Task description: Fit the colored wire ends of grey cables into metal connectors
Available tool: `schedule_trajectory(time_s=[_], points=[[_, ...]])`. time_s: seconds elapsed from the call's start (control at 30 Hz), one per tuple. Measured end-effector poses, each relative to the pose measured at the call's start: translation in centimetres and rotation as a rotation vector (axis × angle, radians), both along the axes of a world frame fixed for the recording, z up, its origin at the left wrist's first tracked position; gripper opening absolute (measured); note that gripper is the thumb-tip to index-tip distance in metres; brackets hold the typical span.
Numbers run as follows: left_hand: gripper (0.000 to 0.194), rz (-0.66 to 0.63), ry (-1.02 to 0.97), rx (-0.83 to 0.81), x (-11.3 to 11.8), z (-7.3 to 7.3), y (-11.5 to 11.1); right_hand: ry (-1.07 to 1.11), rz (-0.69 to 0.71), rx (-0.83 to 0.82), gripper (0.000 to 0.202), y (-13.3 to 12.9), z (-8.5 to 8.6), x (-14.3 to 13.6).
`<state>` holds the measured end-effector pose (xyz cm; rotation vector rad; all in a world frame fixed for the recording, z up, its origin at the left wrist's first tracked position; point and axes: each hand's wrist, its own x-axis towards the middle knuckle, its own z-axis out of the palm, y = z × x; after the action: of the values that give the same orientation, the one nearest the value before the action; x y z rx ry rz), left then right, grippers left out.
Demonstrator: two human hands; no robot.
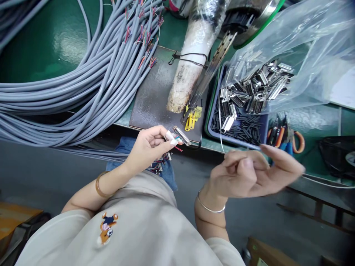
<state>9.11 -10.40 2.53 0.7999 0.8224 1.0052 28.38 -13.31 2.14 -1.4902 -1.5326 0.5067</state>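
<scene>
Between the thumb and fingers of my left hand is a metal multi-pin connector, with several thin coloured wires at its pin side. My right hand is raised in front of the blue bin, its fingers curled and partly blurred; what they hold, if anything, is hidden. A thin pale strand comes down over the bin to this hand, and another stretch leaves on its right. Below my left hand, wired connectors hang over my lap.
Grey cables with stripped ends cover the left of the bench. A wrapped white cylinder and yellow pieces lie on a dark plate. The bin holds loose connectors and black sleeves. Orange-handled pliers lie beside it.
</scene>
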Motion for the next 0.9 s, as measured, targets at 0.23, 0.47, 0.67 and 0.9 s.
schedule_trajectory(time_s=[0.23,0.47,0.67,0.9], points=[[0.032,0.007,-0.015,-0.045,-0.1,-0.3,0.4,-0.015,-0.151,0.271,0.016,-1.3,-0.8,-0.6],[0.024,0.022,0.08,0.034,-0.1,-0.2,0.0,0.078,-0.179,0.441,0.024,-1.1,0.1,-1.4],[0.017,0.0,0.163,0.139,0.2,-0.2,-0.5,-0.037,-0.024,0.136,0.021,-1.5,0.9,-1.1],[0.015,-0.03,0.207,0.143,0.6,0.0,-0.6,-0.012,0.071,-0.003,0.009,-0.7,1.7,-2.0]])
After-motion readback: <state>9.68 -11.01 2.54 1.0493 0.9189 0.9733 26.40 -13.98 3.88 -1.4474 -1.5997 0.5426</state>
